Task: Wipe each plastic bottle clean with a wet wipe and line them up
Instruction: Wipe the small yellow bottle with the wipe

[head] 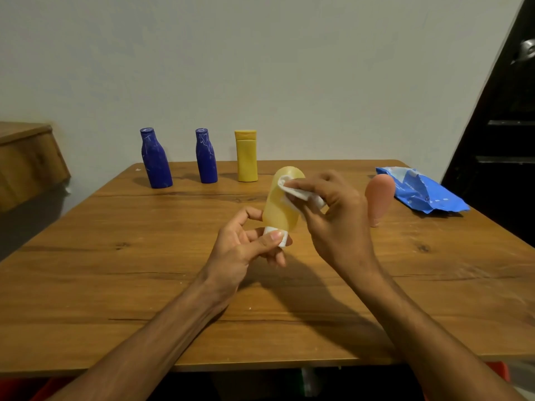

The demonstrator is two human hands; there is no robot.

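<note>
"Why hold the pale bottle [282, 204] upside down?"

"My left hand [246, 250] pinches its white cap [275, 238] between thumb and fingers, so the whole body stands free for wiping. It's in the air above the middle of the table [115, 256], nearer me than the row."

"And your other hand?"

"My right hand [335, 218] has its fingers curled round the folded wet wipe [302, 195], pressing it against the bottle's upper right side."

"What's the row at the far edge?"

"The big blue bottle [156, 159] on the left, the small blue bottle [206, 156] beside it, then the yellow bottle [246, 156], all upright and spaced apart. I take those as done, so this one would go to the right of the yellow one."

"The pink bottle [379, 195]?"

"It stands on its cap just right of my hands, next in turn, I'd guess. The pack of wipes [419, 189] lies beyond it at the far right, on the side of the hand that wipes."
</note>
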